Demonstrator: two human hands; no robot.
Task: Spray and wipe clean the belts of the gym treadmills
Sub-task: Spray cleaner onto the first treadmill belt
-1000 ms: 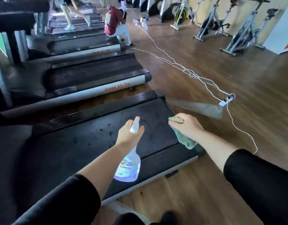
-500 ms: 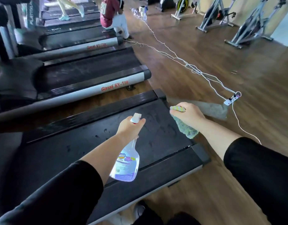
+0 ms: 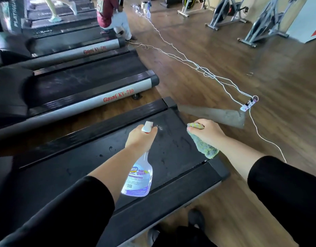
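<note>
The nearest treadmill's black belt (image 3: 93,163) runs across the lower middle, with dark wet spots on it. My left hand (image 3: 140,139) grips a clear spray bottle (image 3: 138,177) by its white trigger head, the nozzle aimed at the belt's far end, where a small pale splash shows. My right hand (image 3: 206,131) holds a bunched green cloth (image 3: 204,146) above the belt's right edge, clear of the surface. A second treadmill belt (image 3: 86,80) lies beyond, and a third farther back.
White cables (image 3: 207,73) trail over the wooden floor to a power strip (image 3: 249,104) on the right. A grey mat (image 3: 217,115) lies behind the treadmill. A person (image 3: 111,16) crouches by the far treadmills. Exercise bikes (image 3: 264,20) stand at the back right.
Both hands have pushed a little farther forward over the belt, still holding the bottle and cloth. A small wet splash now shows in front of the nozzle.
</note>
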